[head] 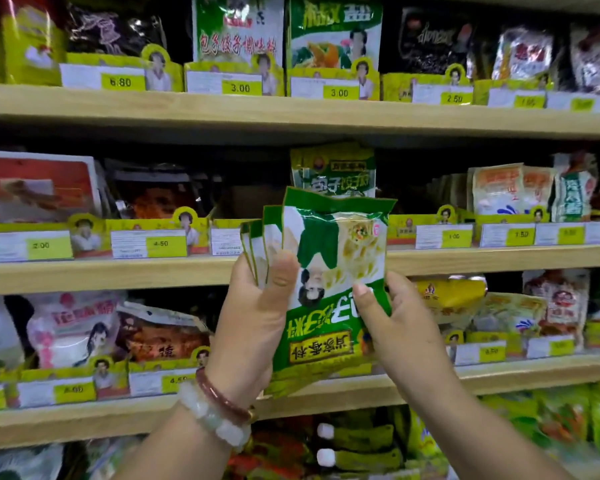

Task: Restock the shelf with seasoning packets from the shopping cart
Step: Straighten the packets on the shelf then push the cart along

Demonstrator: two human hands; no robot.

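Note:
I hold a fan of several green seasoning packets point(329, 271) upside down in front of the middle shelf point(118, 275). My left hand point(253, 317) grips the stack from the left, thumb across the front packet. My right hand point(395, 320) pinches the front packet's right edge. Behind them, one matching green packet point(333, 171) stands upright in its shelf slot. The shopping cart is out of view.
Wooden shelves run across the view, lined with yellow price tags point(239, 87) and packed with other seasoning bags. A dark, partly empty slot point(253, 199) lies left of the standing green packet. Two bracelets point(219, 407) circle my left wrist.

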